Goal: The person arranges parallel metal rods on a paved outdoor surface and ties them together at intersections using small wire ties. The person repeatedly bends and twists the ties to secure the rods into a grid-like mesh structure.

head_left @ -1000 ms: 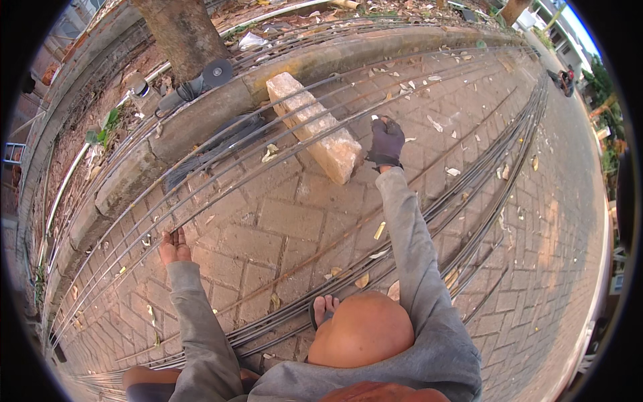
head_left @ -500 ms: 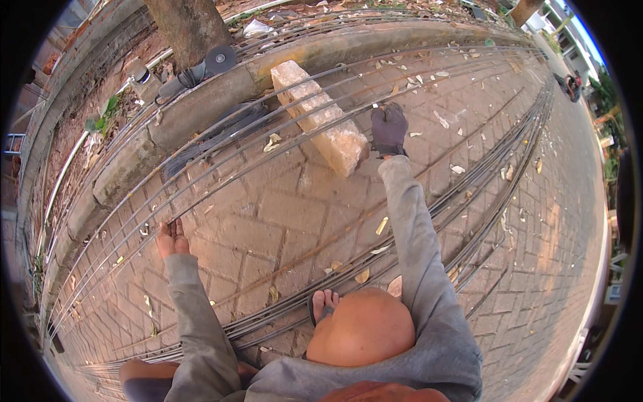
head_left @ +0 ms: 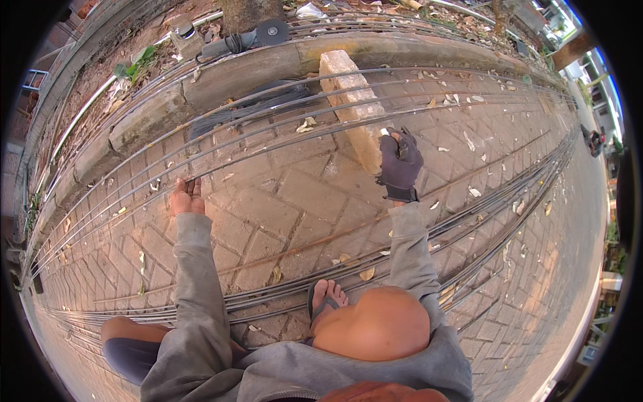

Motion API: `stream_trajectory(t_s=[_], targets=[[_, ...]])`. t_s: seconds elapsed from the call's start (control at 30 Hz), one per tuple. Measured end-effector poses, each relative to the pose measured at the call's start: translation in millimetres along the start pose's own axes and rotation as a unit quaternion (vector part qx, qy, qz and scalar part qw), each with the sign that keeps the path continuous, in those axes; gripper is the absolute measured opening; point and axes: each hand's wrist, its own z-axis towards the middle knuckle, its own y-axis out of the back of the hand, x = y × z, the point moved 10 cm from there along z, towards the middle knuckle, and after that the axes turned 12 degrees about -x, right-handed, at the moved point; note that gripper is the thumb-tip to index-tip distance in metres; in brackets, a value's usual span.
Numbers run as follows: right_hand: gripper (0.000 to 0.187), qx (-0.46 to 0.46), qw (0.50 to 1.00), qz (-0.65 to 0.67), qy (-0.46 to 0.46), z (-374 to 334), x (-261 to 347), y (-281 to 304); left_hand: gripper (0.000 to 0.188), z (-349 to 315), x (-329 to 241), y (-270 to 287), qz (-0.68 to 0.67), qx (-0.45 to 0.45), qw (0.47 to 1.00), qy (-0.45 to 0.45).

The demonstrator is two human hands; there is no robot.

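Through my feed I look down on an outdoor roadside work spot: herringbone paving blocks point(head_left: 308, 193), a concrete curb point(head_left: 248, 71), a tree trunk point(head_left: 251, 13), scattered dry leaves point(head_left: 366, 274), long steel rods point(head_left: 281, 292) and an angle grinder point(head_left: 236, 44).

Ahead of you: concrete curb point(head_left: 248, 67), one length; angle grinder point(head_left: 240, 44), disc fitted, lying at the curb; tree trunk point(head_left: 251, 13), behind it. To your left: green-leaved plant point(head_left: 139, 65). Around you: paving point(head_left: 311, 195), scattered dry leaves point(head_left: 367, 274).
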Motion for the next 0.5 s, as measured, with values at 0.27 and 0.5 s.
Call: stream_trajectory(t_s=[0.27,0.5], targets=[[0.015,0.017,0.999,-0.021,-0.022,-34.8,27.7,-65.8,0.021,-18.0,-0.8,-4.4,0.017,-0.004,1.0,-0.009],[0.015,0.02,0.998,-0.05,0.029,-33.2,27.9,-77.4,0.018,-22.3,-2.2,-8.6,0.014,0.015,1.0,-0.002]])
